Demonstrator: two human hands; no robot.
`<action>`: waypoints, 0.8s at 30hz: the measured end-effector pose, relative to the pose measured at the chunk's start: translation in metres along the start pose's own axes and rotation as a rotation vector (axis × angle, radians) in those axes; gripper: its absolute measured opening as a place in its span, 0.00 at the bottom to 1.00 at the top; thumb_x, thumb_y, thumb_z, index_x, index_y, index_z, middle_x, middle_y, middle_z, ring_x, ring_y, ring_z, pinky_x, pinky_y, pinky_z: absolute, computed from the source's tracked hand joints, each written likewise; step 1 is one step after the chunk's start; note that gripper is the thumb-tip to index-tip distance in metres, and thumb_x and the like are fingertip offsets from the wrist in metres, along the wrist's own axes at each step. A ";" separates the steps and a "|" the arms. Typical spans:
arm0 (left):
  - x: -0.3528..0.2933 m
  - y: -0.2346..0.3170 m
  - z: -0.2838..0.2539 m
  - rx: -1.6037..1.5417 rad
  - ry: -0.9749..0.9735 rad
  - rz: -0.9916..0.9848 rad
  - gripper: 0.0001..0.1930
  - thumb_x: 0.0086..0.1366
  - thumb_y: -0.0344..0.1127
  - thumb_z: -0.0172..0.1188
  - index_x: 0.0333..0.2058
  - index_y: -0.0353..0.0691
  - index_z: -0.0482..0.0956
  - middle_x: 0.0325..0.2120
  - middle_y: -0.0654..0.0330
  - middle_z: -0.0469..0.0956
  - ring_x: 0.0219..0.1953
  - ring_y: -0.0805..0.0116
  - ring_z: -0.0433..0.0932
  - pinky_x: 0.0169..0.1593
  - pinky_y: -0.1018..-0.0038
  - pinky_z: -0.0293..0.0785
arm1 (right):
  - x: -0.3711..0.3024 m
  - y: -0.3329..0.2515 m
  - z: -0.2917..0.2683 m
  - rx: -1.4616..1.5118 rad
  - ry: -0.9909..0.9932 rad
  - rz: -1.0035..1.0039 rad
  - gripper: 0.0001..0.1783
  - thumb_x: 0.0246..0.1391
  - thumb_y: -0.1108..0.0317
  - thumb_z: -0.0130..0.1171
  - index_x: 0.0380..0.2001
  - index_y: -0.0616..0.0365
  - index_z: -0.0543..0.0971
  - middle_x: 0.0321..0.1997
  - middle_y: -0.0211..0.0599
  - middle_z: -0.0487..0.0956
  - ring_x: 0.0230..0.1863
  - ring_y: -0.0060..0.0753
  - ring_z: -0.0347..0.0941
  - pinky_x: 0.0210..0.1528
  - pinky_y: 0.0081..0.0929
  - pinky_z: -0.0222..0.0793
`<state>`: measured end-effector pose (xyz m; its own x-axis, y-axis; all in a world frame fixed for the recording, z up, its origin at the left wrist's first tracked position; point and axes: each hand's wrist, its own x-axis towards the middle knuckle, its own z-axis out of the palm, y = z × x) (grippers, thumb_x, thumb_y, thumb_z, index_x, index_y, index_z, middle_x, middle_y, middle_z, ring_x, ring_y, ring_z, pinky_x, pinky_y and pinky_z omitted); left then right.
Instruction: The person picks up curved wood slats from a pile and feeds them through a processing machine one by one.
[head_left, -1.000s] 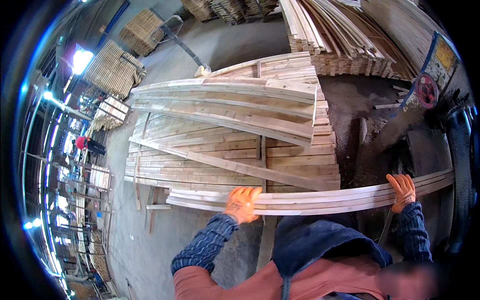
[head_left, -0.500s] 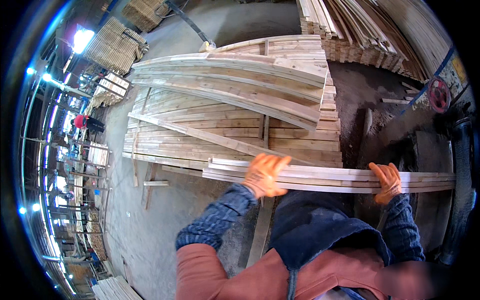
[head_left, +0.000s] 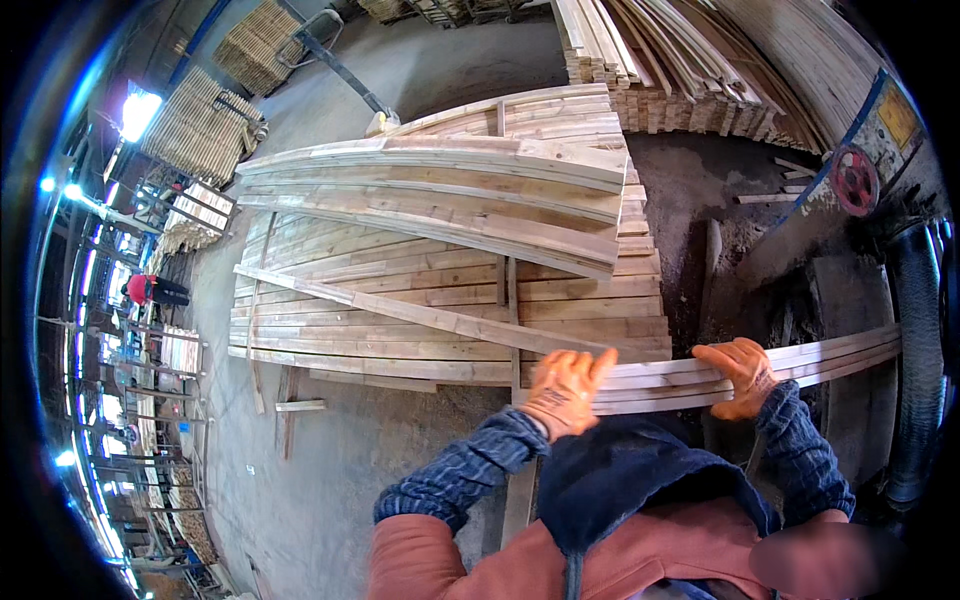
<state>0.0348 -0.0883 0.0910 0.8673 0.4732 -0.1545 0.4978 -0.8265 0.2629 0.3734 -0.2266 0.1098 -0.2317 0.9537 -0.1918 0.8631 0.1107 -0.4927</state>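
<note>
The boards point(head_left: 655, 388), between three and four o'clock from centre, have slid toward three o'clock, meaning no length sticks out past the left grip point(head_left: 567, 392). Whether it is closed, I cannot tell; the right grip point(head_left: 742, 378) holds the boards.

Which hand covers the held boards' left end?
The left hand, hiding that end of the held boards; the right hand sits farther along, boards showing on both sides.
</note>
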 end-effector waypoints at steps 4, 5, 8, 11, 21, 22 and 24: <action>0.025 0.032 -0.007 -0.123 0.122 0.265 0.53 0.50 0.50 0.76 0.71 0.37 0.62 0.51 0.47 0.76 0.53 0.47 0.78 0.60 0.56 0.74 | 0.033 -0.014 -0.009 0.306 -0.089 -0.042 0.43 0.44 0.59 0.73 0.65 0.59 0.74 0.55 0.53 0.84 0.55 0.55 0.82 0.63 0.46 0.75; 0.032 0.034 -0.004 -0.212 0.128 0.349 0.51 0.51 0.51 0.75 0.71 0.37 0.63 0.52 0.47 0.76 0.52 0.47 0.79 0.57 0.54 0.76 | 0.041 -0.014 -0.008 0.376 -0.118 -0.019 0.39 0.49 0.59 0.72 0.64 0.62 0.75 0.54 0.55 0.85 0.54 0.55 0.83 0.61 0.42 0.77; 0.047 0.025 -0.001 -0.580 0.078 0.389 0.46 0.55 0.49 0.70 0.69 0.34 0.65 0.54 0.38 0.79 0.53 0.40 0.81 0.58 0.53 0.77 | 0.070 -0.016 -0.020 0.467 -0.115 0.010 0.36 0.53 0.61 0.70 0.65 0.62 0.75 0.57 0.57 0.83 0.58 0.50 0.82 0.64 0.40 0.76; 0.063 -0.025 0.009 -0.794 -0.077 0.111 0.37 0.63 0.52 0.66 0.64 0.34 0.71 0.49 0.38 0.83 0.53 0.42 0.84 0.56 0.53 0.79 | 0.114 0.000 -0.009 0.685 -0.078 0.138 0.34 0.60 0.62 0.68 0.67 0.63 0.72 0.62 0.54 0.81 0.63 0.45 0.78 0.67 0.41 0.73; 0.013 -0.199 0.165 -1.663 0.084 -0.665 0.33 0.70 0.39 0.68 0.69 0.35 0.68 0.56 0.47 0.79 0.57 0.59 0.79 0.62 0.66 0.76 | 0.313 0.143 0.111 1.438 0.202 0.835 0.34 0.71 0.43 0.57 0.74 0.39 0.66 0.73 0.36 0.72 0.72 0.48 0.68 0.67 0.52 0.66; 0.014 -0.218 0.163 -1.655 0.085 -0.709 0.34 0.70 0.40 0.69 0.69 0.35 0.67 0.57 0.47 0.79 0.58 0.59 0.79 0.63 0.65 0.75 | 0.336 0.157 0.127 1.481 0.238 0.914 0.34 0.71 0.43 0.56 0.74 0.38 0.65 0.73 0.34 0.72 0.72 0.48 0.67 0.66 0.53 0.65; 0.019 -0.258 0.166 -1.639 0.076 -0.799 0.37 0.69 0.41 0.70 0.70 0.34 0.65 0.59 0.46 0.78 0.59 0.58 0.78 0.65 0.64 0.73 | 0.374 0.187 0.158 1.413 0.218 0.911 0.37 0.66 0.36 0.59 0.72 0.36 0.69 0.71 0.33 0.73 0.71 0.44 0.66 0.65 0.58 0.63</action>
<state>-0.0777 0.0838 -0.1382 0.4217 0.6103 -0.6706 0.2058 0.6559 0.7263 0.3772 0.1066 -0.1882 0.2437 0.5939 -0.7667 -0.4010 -0.6581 -0.6372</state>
